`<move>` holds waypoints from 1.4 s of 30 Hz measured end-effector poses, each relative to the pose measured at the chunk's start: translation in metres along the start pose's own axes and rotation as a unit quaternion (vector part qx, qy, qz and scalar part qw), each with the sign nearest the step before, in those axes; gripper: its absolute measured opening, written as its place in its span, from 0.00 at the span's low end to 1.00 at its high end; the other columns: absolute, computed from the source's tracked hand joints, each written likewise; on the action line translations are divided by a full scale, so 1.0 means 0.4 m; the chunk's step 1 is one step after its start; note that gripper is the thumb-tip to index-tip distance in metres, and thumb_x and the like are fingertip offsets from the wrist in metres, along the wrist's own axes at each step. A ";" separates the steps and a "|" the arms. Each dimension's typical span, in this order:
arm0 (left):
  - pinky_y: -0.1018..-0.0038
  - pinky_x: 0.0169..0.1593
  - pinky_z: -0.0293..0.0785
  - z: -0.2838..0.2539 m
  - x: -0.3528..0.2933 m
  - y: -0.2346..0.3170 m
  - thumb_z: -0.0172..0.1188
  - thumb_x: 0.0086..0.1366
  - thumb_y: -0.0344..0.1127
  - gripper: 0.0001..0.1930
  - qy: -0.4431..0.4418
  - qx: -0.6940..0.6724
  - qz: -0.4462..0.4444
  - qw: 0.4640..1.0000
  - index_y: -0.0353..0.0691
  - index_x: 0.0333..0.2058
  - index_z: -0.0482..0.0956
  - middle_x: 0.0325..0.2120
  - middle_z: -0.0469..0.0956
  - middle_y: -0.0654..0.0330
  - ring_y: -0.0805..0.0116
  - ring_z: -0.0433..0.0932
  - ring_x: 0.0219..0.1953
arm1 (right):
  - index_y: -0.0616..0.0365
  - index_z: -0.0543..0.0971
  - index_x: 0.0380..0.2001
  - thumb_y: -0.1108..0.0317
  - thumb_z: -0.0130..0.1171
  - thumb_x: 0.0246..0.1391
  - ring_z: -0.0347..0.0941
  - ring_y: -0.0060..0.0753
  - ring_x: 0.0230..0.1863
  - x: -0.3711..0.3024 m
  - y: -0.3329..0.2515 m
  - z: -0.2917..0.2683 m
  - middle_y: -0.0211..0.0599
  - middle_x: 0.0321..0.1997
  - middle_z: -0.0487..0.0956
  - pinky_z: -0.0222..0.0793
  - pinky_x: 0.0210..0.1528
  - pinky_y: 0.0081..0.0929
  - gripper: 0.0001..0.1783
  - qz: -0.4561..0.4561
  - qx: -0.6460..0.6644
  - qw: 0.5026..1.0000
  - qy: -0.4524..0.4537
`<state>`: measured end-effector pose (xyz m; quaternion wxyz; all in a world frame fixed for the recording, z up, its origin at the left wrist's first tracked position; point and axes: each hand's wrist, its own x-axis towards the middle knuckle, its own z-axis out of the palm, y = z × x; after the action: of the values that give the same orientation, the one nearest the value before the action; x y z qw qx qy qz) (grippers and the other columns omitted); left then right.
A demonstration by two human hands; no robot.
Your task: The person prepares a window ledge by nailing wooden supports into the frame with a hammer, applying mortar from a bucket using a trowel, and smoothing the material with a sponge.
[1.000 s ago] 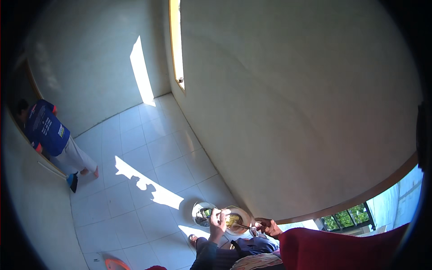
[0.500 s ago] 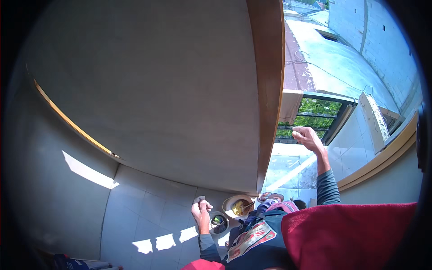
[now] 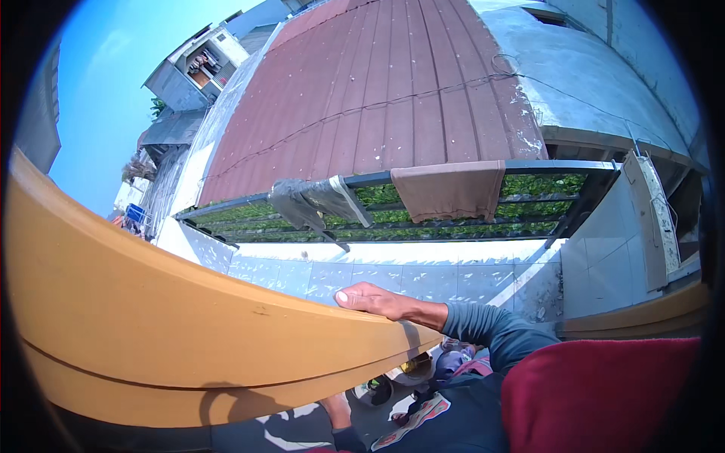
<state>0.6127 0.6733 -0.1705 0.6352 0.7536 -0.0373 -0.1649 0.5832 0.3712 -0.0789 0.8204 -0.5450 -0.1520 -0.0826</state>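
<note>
My right hand (image 3: 375, 300) lies on the upper edge of a wide orange-brown wooden door (image 3: 189, 302), thumb on the near side. Its other fingers are mostly hidden, but the hand appears to grip the edge. Below the door, only the wrist and part of my left hand (image 3: 335, 409) show. The door covers the left fingers, so what they touch cannot be seen. Beside that wrist stands a round container (image 3: 376, 391) with dark and green contents. A second, pale container (image 3: 420, 373) with something yellow inside sits next to it.
Beyond the door is a tiled balcony floor (image 3: 423, 278) with a dark metal railing (image 3: 529, 200). A grey cloth (image 3: 306, 202) and a brown cloth (image 3: 449, 189) hang over the railing. A ribbed red roof (image 3: 370, 98) rises behind. Purple and pink cloth (image 3: 464, 362) lies near my body.
The door panel has swung, uncovering the railing, roof and sky. My right hand has come left and down onto its edge. My left hand has become mostly hidden below the door.
</note>
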 end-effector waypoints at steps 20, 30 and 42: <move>0.68 0.48 0.72 0.413 -0.125 0.091 0.54 0.71 0.42 0.18 0.358 -0.349 0.047 0.865 0.40 0.55 0.70 0.45 0.74 0.61 0.69 0.74 0.45 | 0.61 0.65 0.22 0.49 0.44 0.70 0.53 0.18 0.29 -0.005 0.002 -0.034 0.25 0.23 0.57 0.54 0.33 0.26 0.28 0.037 -0.037 0.997 -0.048; 0.74 0.42 0.64 0.425 -0.304 0.040 0.58 0.67 0.39 0.15 0.436 -0.281 0.125 0.846 0.35 0.47 0.75 0.33 0.74 0.64 0.74 0.69 0.35 | 0.61 0.77 0.41 0.54 0.47 0.67 0.71 0.21 0.36 0.047 0.009 -0.071 0.28 0.36 0.77 0.67 0.40 0.23 0.19 0.128 0.079 0.987 -0.062; 0.74 0.43 0.68 0.665 -0.842 0.229 0.57 0.70 0.38 0.12 0.704 -0.281 0.390 0.523 0.39 0.48 0.75 0.38 0.76 0.61 0.70 0.75 0.41 | 0.43 0.64 0.20 0.46 0.36 0.69 0.49 0.20 0.12 0.019 0.486 -0.458 0.17 0.13 0.57 0.47 0.13 0.20 0.24 0.591 0.020 0.804 0.063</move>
<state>0.2303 0.4939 -0.0509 0.6344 0.3175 0.1796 0.6815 0.6778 0.2793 -0.3111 0.7293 -0.5062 0.2499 0.3867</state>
